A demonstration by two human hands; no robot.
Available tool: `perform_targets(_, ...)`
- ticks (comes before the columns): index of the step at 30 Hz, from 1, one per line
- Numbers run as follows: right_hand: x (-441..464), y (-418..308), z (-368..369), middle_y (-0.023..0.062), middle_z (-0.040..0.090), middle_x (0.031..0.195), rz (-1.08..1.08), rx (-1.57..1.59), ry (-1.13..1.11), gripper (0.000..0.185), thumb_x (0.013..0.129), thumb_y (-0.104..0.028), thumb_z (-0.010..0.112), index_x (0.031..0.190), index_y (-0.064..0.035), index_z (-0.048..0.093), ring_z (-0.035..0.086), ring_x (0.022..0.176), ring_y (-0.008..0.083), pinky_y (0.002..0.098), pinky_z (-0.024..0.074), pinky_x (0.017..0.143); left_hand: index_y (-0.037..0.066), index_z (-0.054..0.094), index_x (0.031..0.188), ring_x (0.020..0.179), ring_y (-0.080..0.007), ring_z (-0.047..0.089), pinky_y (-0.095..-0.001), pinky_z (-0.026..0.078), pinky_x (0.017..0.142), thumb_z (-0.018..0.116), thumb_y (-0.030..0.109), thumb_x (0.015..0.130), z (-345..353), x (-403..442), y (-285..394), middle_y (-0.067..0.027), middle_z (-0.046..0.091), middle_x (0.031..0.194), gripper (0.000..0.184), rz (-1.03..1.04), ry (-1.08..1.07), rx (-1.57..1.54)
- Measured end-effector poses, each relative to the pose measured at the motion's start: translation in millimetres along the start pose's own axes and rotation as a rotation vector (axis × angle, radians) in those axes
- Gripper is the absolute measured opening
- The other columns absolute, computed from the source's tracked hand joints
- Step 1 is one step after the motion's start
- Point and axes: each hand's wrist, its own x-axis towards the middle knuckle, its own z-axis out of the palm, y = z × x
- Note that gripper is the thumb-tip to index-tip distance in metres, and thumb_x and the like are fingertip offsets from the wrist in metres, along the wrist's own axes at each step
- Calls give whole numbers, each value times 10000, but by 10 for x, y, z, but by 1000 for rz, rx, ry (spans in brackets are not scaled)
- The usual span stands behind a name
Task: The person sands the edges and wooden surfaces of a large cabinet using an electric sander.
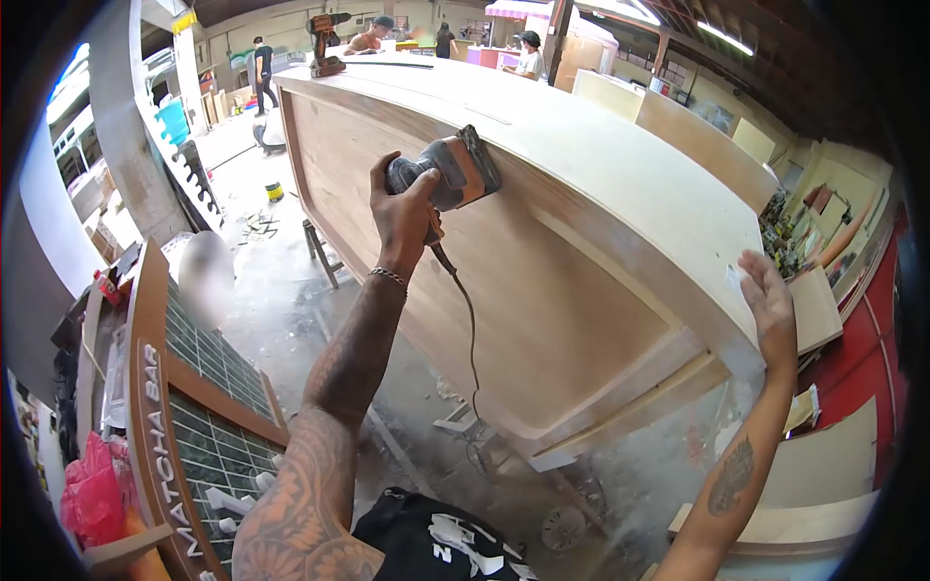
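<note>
My left hand (402, 208) is wrapped round the body of an orange and black electric sander (448, 174). The sander's pad presses against the wooden rim just below the top edge of a large wooden counter (581, 320). From the tool a black cord (472, 339) hangs down in front of the counter's recessed panel. At the right end of the white top (620, 165), my right hand (767, 300) lies against the corner with its fingers stretched out, holding nothing.
A cordless drill (326, 44) stands at the top's far end. On the left leans a brown framed sign (145, 407) reading "MATCHA BAR", near a pink plastic bag (92, 494). Wood boards (823, 455) are stacked at right. Several people are in the background. Dust covers the floor.
</note>
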Motion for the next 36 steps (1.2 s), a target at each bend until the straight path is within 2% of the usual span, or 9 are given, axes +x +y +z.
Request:
perform_targets(4,49,-12,-11,156,576,1364,19,-34,-22,478,1009,-178,599,1410,59,494,517,1329,231,360,330,1172,51,523,1334,746,-132,620,-293,543,597,806,145,813,-184,295,-109,-89,611,988,600,20,15,65)
perform_targets(12,56,-36,14,131,632,1277,10,-46,-1,373,998,-135,612,1316,58,579,558,1244,218,347,373,1129,44,549,1319,787,-137,641,-293,563,657,820,181,784,-351,783,12,-100,625,990,615,-86,-42,193)
perform_targets(16,57,-46,9,135,634,1271,19,-25,2,363,1000,-124,606,1313,60,581,567,1232,219,344,379,1125,22,547,1332,950,-205,653,-327,572,792,847,242,737,-401,1055,-124,-125,601,1139,702,196,-56,302)
perform_targets(18,52,-70,10,137,634,1270,23,-69,-20,362,1002,-119,604,1314,63,579,569,1227,220,347,387,1119,63,501,1362,706,-141,639,-283,551,574,830,205,786,-429,1080,-147,-82,622,965,679,357,-80,435)
perform_targets(19,45,-67,6,137,634,1270,24,-70,-20,362,1002,-119,604,1314,63,579,569,1227,220,347,387,1119,63,501,1362,706,-141,639,-283,551,574,830,205,786,-429,1064,-153,-82,622,965,679,356,-81,434)
perform_targets(21,57,-61,2,138,636,1268,45,-70,-41,367,1001,-123,606,1315,65,577,573,1221,221,349,396,1111,42,509,1353,909,-191,657,-325,577,764,856,211,761,-418,979,-145,-112,619,1081,707,575,-132,505)
perform_targets(24,45,-30,-6,136,638,1264,55,-82,-35,370,1000,-124,609,1319,61,577,578,1212,218,350,403,1105,34,528,1327,1047,-244,640,-377,551,901,876,208,736,-391,745,-49,-146,606,1165,707,628,-189,539)
perform_targets(28,41,-19,-15,135,640,1263,58,-94,-34,373,1001,-128,612,1325,54,577,582,1207,214,347,407,1103,49,560,1295,1063,-303,636,-406,544,913,892,204,707,-357,510,75,-158,596,1176,693,604,-273,559)
perform_targets(36,50,-88,18,117,642,1246,77,-99,-38,366,986,-124,648,1304,48,596,584,1197,194,329,416,1091,62,556,1318,1070,-278,642,-397,550,914,902,213,707,-486,847,-95,-148,594,1178,718,574,-204,541)
